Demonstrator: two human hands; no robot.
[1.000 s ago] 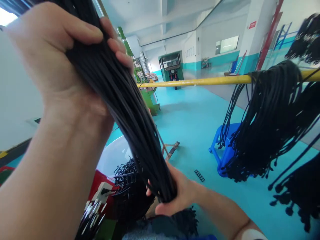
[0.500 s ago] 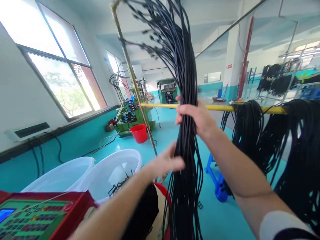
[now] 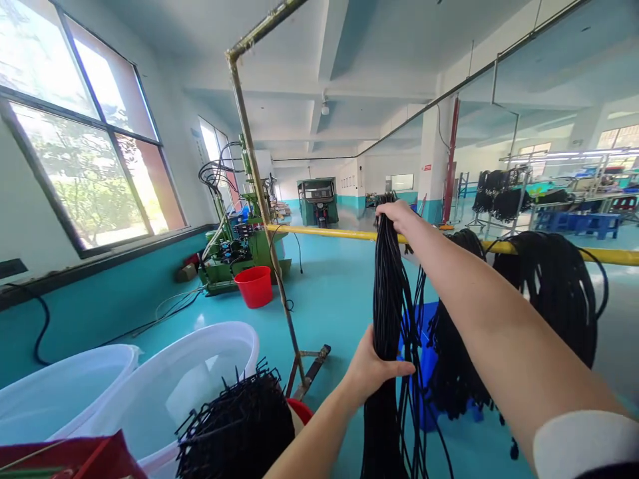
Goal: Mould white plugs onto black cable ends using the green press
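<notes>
A long bundle of thin black cords (image 3: 387, 286) hangs at the yellow rail (image 3: 324, 232). My right hand (image 3: 397, 216) is closed around the top of the bundle, at the height of the rail. Lower down, my left hand (image 3: 372, 366) wraps the same bundle from the left, its thumb lying across the front. Further right, more black cords (image 3: 554, 286) are draped over the rail.
A rusty metal post (image 3: 252, 146) holds the rail's left end. White tubs (image 3: 239, 332) and a pile of black pieces (image 3: 239, 426) are at the lower left. Beyond them are a red bucket (image 3: 253, 287) and a green machine (image 3: 264, 253). Something blue (image 3: 428, 372) stands under the rail.
The bundle, held up high before, is now down at the rail. My right hand has moved to its top end, and my left hand has closed on its middle. The view has tilted up.
</notes>
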